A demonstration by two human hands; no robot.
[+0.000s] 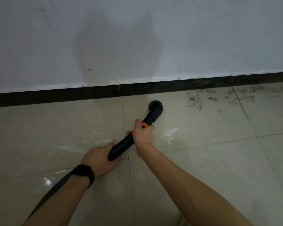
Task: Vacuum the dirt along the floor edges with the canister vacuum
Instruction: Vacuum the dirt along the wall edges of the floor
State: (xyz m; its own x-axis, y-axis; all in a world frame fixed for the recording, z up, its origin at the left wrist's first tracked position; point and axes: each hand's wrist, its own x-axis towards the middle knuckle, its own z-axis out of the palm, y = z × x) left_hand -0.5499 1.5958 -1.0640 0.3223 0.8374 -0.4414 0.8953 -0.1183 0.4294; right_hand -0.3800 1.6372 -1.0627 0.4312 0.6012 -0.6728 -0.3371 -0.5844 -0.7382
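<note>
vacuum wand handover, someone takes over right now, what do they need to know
Left hand grips the rear end of the black plastic vacuum wand; right hand grips it by the orange collar.
Round black nozzle rests on the beige floor tiles, just short of the dark baseboard.
Tiles left of the nozzle look clean.
Left: brown dirt crumbs to the right, plus specks atop the baseboard.

A pale, matte wall (137, 30) fills the upper half of the view, with a broad soft shadow (118, 46) across its middle and a few faint scuff marks (89, 69). A dark skirting strip (55, 97) runs along its foot, with one joint near the centre. Below lies a floor of large glossy beige tiles (219, 160) with thin grout lines (245, 111); a small bright glare (47, 181) shows at lower left. The light is dim.
</note>
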